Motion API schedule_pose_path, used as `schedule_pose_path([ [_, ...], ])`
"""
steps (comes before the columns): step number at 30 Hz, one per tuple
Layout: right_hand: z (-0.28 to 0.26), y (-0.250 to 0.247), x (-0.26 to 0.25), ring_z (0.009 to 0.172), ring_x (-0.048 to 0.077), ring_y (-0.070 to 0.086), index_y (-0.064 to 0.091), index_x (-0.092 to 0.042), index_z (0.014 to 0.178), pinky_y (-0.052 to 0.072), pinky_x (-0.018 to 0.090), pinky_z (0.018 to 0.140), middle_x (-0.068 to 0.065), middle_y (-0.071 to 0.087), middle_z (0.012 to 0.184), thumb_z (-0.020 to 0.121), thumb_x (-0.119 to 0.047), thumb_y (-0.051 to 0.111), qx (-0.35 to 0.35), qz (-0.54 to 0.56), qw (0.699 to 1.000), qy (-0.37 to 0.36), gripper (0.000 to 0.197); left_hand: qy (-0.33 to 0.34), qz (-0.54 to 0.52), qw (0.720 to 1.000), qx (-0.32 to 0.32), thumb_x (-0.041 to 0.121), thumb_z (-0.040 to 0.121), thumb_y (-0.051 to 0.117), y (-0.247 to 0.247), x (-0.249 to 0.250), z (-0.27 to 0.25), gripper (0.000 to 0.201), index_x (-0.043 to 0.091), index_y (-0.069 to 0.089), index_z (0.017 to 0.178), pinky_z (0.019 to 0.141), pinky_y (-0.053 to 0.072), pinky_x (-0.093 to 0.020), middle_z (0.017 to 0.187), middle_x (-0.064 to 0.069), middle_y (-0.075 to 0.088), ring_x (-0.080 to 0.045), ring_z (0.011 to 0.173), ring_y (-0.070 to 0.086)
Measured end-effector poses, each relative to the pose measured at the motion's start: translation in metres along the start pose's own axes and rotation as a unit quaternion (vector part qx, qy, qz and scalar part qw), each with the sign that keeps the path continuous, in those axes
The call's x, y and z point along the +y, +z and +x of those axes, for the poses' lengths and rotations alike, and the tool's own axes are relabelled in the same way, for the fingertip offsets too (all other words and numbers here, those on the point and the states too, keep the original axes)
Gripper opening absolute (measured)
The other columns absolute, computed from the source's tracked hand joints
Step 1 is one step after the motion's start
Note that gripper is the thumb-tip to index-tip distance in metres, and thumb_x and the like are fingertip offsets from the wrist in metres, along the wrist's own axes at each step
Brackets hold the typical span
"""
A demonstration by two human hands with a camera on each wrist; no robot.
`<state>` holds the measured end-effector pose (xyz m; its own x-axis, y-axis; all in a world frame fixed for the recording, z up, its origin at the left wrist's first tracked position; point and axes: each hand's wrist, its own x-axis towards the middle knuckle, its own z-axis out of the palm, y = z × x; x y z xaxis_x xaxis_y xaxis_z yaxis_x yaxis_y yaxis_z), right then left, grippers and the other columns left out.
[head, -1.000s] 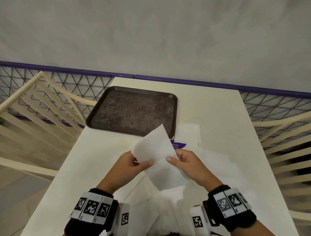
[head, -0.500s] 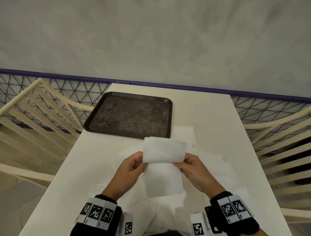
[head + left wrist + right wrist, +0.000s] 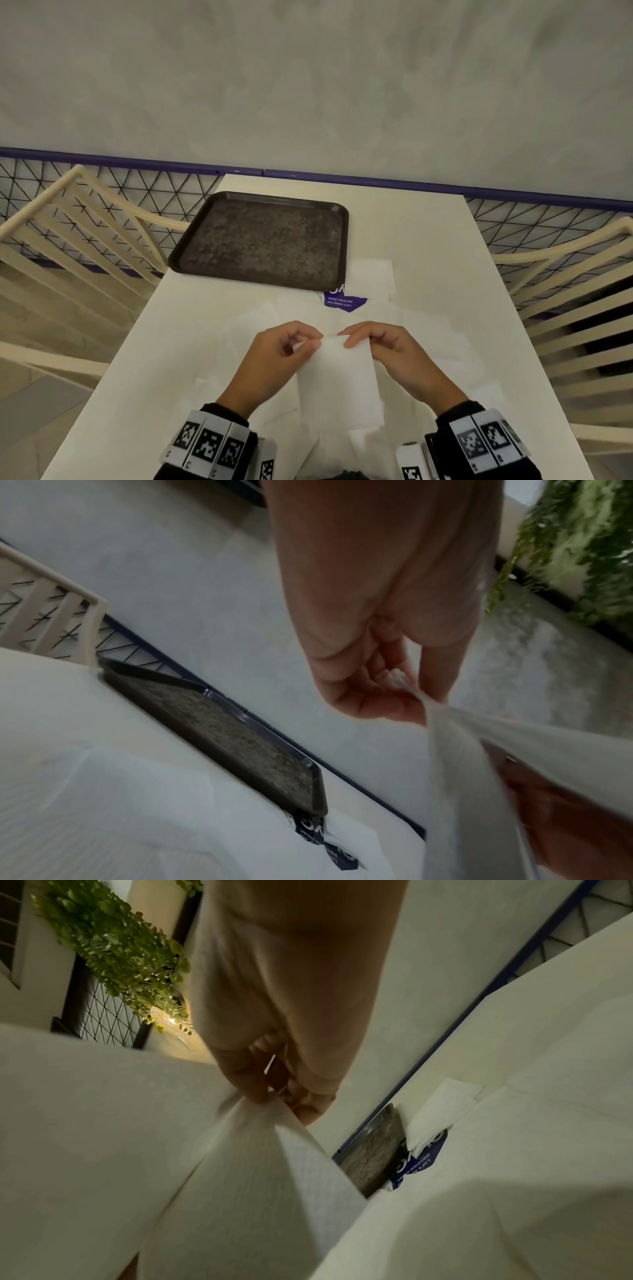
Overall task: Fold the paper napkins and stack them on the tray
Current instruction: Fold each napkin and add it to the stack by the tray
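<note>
A white paper napkin (image 3: 339, 383) hangs folded over the near part of the table. My left hand (image 3: 310, 341) pinches its top left corner (image 3: 416, 696) between thumb and fingers. At the top right corner my right hand (image 3: 352, 337) pinches the napkin (image 3: 267, 1150) too. The dark speckled tray (image 3: 263, 240) lies at the far left of the table with nothing on it, well beyond both hands. Several more white napkins (image 3: 371, 275) lie loose on the table around and under my hands.
A purple printed wrapper (image 3: 344, 301) sticks out at the tray's near right corner. Cream slatted chairs (image 3: 78, 246) stand on both sides of the white table (image 3: 428, 240). A wire fence with a purple rail (image 3: 137, 164) and a grey wall close the far side.
The napkin's raised upper half has come down toward me, so it now hangs folded in two. Both hands moved closer together at its top edge, and the purple wrapper is uncovered.
</note>
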<state>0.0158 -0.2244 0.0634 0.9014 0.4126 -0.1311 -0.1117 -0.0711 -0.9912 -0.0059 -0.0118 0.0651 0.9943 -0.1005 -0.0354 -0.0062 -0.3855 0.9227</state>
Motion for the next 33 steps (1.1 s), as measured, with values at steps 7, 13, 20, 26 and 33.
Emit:
schedule_pose_path([
  [7, -0.004, 0.005, 0.0, 0.096, 0.002, 0.06, 0.062, -0.034, 0.1, 0.044, 0.015, 0.087, -0.009, 0.068, 0.099, 0.079, -0.034, 0.071, -0.039, -0.198, 0.979, 0.009, 0.024, 0.163, 0.201, 0.966, -0.029, 0.038, 0.088, 0.047, 0.007, -0.014, -0.01, 0.022, 0.024, 0.063, 0.09, 0.071, 0.038, -0.004, 0.085, 0.013, 0.066, 0.002, 0.077, 0.053],
  [13, 0.001, 0.023, 0.005, 0.087, 0.003, 0.057, 0.07, -0.024, 0.09, 0.044, 0.014, 0.074, -0.017, 0.062, 0.082, 0.087, -0.028, 0.063, -0.027, -0.319, 0.946, -0.057, 0.009, 0.152, 0.19, 0.97, -0.003, 0.067, 0.082, 0.034, 0.013, -0.022, -0.019, 0.052, 0.026, 0.065, 0.094, 0.07, 0.035, -0.001, 0.086, 0.014, 0.067, -0.002, 0.083, 0.055],
  [20, -0.003, 0.026, 0.006, 0.089, 0.004, 0.055, 0.07, -0.023, 0.091, 0.042, 0.01, 0.071, -0.019, 0.06, 0.08, 0.086, -0.031, 0.064, -0.022, -0.309, 0.95, -0.05, 0.011, 0.132, 0.207, 0.969, -0.007, 0.064, 0.081, 0.036, 0.008, -0.023, -0.022, 0.049, 0.029, 0.069, 0.08, 0.066, 0.033, -0.004, 0.077, 0.016, 0.068, 0.013, 0.065, 0.049],
  [26, -0.012, 0.014, 0.011, 0.084, -0.006, 0.059, 0.067, -0.039, 0.074, 0.04, 0.005, 0.072, -0.034, 0.064, 0.077, 0.079, -0.023, 0.073, 0.021, -0.244, 0.969, -0.014, 0.018, 0.093, 0.157, 0.983, 0.009, 0.086, 0.069, 0.022, 0.005, -0.025, -0.028, 0.075, 0.031, 0.073, 0.078, 0.073, 0.034, -0.002, 0.071, 0.035, 0.06, 0.013, 0.08, 0.054],
  [33, -0.01, 0.006, 0.03, 0.099, -0.003, 0.056, 0.062, -0.036, 0.104, 0.044, 0.012, 0.087, -0.015, 0.064, 0.104, 0.077, -0.031, 0.075, 0.003, -0.188, 0.981, 0.045, 0.03, 0.046, 0.079, 0.994, 0.053, 0.071, 0.063, 0.053, -0.002, -0.023, -0.023, 0.032, 0.046, 0.068, 0.077, 0.066, 0.039, -0.006, 0.078, 0.033, 0.066, 0.005, 0.077, 0.061],
])
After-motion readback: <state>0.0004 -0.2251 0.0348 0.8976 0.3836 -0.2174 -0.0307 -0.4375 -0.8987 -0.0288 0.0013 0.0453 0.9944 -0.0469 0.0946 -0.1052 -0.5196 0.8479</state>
